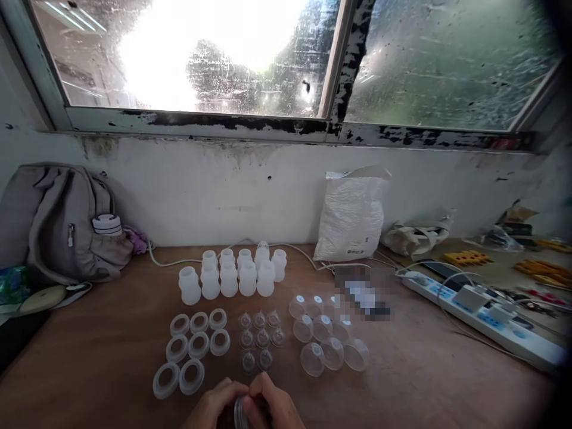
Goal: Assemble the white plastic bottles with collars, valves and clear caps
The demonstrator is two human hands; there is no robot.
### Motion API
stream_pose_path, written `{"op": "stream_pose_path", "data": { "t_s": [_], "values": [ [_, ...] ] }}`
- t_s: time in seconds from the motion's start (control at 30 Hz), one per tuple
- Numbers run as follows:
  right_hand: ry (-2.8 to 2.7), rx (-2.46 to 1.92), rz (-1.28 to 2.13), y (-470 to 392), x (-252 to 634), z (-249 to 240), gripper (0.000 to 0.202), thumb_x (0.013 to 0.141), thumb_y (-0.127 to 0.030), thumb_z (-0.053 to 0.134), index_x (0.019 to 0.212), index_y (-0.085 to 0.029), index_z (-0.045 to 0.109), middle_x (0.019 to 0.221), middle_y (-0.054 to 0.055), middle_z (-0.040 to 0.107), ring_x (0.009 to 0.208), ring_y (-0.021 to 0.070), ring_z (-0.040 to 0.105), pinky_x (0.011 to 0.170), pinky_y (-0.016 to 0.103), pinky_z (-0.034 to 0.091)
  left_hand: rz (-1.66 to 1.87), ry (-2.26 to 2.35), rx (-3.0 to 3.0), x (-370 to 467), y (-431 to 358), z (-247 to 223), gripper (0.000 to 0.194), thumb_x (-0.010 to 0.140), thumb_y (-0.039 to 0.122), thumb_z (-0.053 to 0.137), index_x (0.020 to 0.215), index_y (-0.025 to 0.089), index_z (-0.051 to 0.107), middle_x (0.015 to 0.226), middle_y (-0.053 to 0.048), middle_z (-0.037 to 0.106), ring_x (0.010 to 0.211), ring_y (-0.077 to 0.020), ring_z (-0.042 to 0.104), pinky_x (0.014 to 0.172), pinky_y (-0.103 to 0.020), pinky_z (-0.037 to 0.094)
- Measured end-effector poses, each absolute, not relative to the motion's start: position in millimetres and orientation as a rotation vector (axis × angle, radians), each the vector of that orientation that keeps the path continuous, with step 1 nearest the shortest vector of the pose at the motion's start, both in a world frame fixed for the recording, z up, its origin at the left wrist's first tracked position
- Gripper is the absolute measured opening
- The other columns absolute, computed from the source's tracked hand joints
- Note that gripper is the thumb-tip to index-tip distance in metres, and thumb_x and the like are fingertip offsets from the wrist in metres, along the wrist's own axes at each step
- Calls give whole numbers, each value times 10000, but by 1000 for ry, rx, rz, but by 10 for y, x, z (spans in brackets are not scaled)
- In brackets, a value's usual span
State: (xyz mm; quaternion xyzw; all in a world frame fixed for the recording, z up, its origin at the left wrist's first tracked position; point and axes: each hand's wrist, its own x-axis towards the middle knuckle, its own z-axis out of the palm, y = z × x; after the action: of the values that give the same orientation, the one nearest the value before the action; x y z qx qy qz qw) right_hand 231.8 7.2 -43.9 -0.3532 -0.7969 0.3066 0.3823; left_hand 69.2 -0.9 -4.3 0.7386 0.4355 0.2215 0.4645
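My left hand (217, 406) is closed around a translucent screw ring (240, 413) at the bottom edge of the view. My right hand (277, 407) pinches at the same ring from the other side, and its fingers hide whatever lies inside. Just beyond my hands stand clear bottle nipples (263, 338) in short rows. To their left lie several whitish screw rings (199, 344). Several clear domed caps (333, 353) rest to the right. Farther back stands a group of milky white baby bottles (229, 281); one in the rear row has a clear top.
A grey backpack (58, 220) leans at the left. A white plastic bag (351, 217) stands against the wall. To the right are a blurred-out phone-like object (364, 295), a long power strip (482, 319) with cables, and yellow parts (467, 257).
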Motion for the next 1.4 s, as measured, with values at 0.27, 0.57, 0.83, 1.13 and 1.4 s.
{"op": "stream_pose_path", "data": {
  "t_s": [0.27, 0.57, 0.83, 1.13, 1.4],
  "values": [
    [-1989, -753, 979, 100, 2407, -258, 184, 857, -363, 306, 787, -197, 343, 611, -28, 408, 511, 78, 393, 475, 171, 334, 626, 1199, 1817, 756, -113, 70, 444, 677, 497, 546, 1029, 227, 558, 921, -23, 570, 822, -168, 495, 747, -264, 409],
    [-1992, -758, 943, -68, 2454, -105, 105, 865, -258, 332, 820, -193, 400, 688, -6, 496, 605, 88, 464, 572, 193, 384, 562, 941, 1694, 750, -95, 264, 392, 674, 453, 580, 923, 150, 606, 784, -3, 563, 727, -134, 469, 655, -220, 376],
    [-2072, -669, 615, -185, 2490, -66, 71, 856, -203, 343, 855, -196, 414, 683, -14, 524, 564, 73, 492, 558, 187, 390, 528, 783, 1531, 721, -109, 192, 351, 685, 418, 581, 862, 118, 628, 728, -19, 589, 684, -138, 508, 620, -222, 380],
    [-2103, -715, 654, -211, 2570, -39, 76, 841, -250, 391, 887, -190, 402, 703, -8, 528, 566, 74, 487, 525, 183, 391, 532, 724, 1530, 728, -136, 180, 336, 714, 392, 557, 886, 113, 628, 742, -9, 599, 733, -161, 542, 669, -242, 396],
    [-2124, -635, 433, -95, 2760, -120, 202, 794, -223, 468, 982, -184, 405, 850, 46, 521, 711, 121, 512, 639, 240, 424, 667, 824, 1658, 666, -123, 140, 420, 674, 408, 603, 986, 140, 524, 878, -32, 580, 802, -147, 530, 708, -252, 416]
  ]
}}
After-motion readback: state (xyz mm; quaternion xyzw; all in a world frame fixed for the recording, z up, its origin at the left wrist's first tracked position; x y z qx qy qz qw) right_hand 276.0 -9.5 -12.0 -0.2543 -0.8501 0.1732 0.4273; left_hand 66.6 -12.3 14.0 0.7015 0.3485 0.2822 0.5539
